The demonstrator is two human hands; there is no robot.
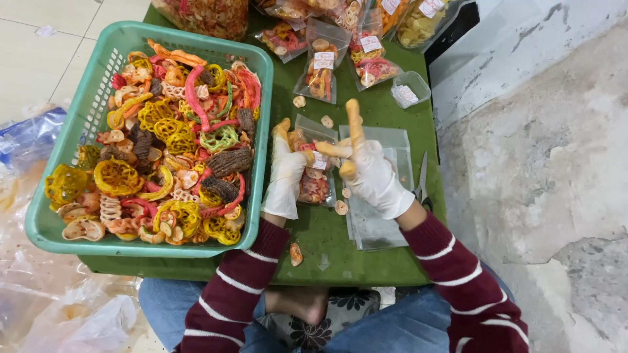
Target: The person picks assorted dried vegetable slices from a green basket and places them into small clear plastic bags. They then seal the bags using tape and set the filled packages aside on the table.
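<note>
While my left hand grips the small clear bag from the side, its gloved fingers wrapped round the plastic, the bag stands half full of red and orange snack pieces just above the green counter. My right hand sits just beside it, touching the bag's top edge, and its fingers are pinched on a long orange stick snack that points upward, away from me. Whether the stick's lower end is already inside the bag's mouth I cannot quite tell, since my glove covers it. Both hands wear white gloves stained orange at the tips, and striped dark red sleeves run back toward my lap.

Under my right hand lies a stack of flat empty clear bags, and a pair of scissors rests at its right edge. A few loose snack pieces lie scattered on the counter near my wrists. Farther off stand several filled bags with white labels. To my left a teal plastic basket sits on the counter, heaped with yellow, red, brown and green fried shapes.
</note>
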